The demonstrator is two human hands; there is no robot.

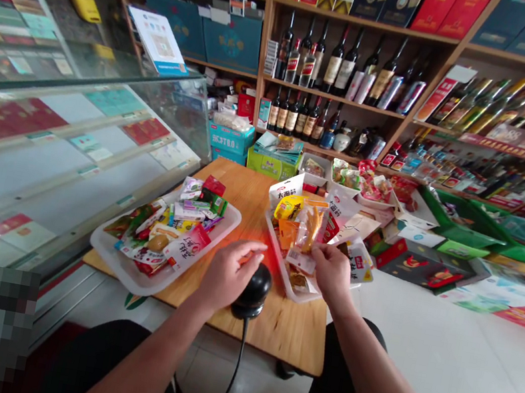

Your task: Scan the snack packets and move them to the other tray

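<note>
My left hand [229,273] hovers beside a black round-headed scanner [256,287] that stands on the wooden table with a cable running down. Its fingers are loosely stretched and hold nothing. A red glow falls on the table behind the scanner. With fingertips and thumb pinched, my right hand [334,275] grips the lower edge of a clear snack packet [311,224] with yellowish-brown food inside. That packet is over the right plastic tub [282,274], full of mixed snack packets. The left plastic tub [228,231] holds many small colourful packets and boxes.
The wooden table [252,198] stands by a glass display counter [117,123] on the left. Shelves of bottles [337,61] and boxes rise behind. Snack bins and green crates [461,221] line the floor at the right. The scanner cable [235,368] hangs between my legs.
</note>
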